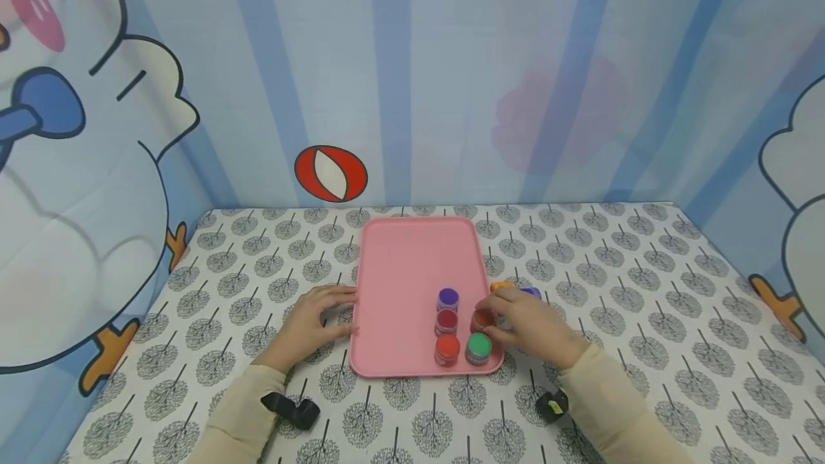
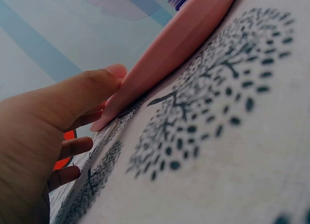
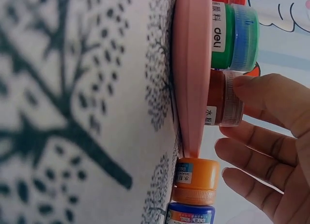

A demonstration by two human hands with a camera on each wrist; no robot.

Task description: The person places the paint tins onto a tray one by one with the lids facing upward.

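A pink tray point(image 1: 402, 263) lies on the patterned cloth. My left hand point(image 1: 314, 321) rests at its left edge, thumb and fingertips touching the rim. On the tray's near right part, my right hand point(image 1: 531, 321) pinches a small brown paint jar point(image 3: 224, 99) between thumb and fingers, the other fingers loose. The jar stands upright just behind a green paint jar point(image 1: 478, 348). To the left, a purple jar point(image 1: 447, 298), a dark red jar point(image 1: 446, 321) and a bright red jar point(image 1: 447, 351) form a column.
Beyond the tray's right rim an orange jar point(image 3: 196, 175) and a blue jar point(image 3: 190, 214) sit on the cloth, partly behind my right hand in the head view. A cartoon-printed curtain point(image 1: 445, 77) hangs behind the table. Black camera mounts point(image 1: 293, 410) are at both wrists.
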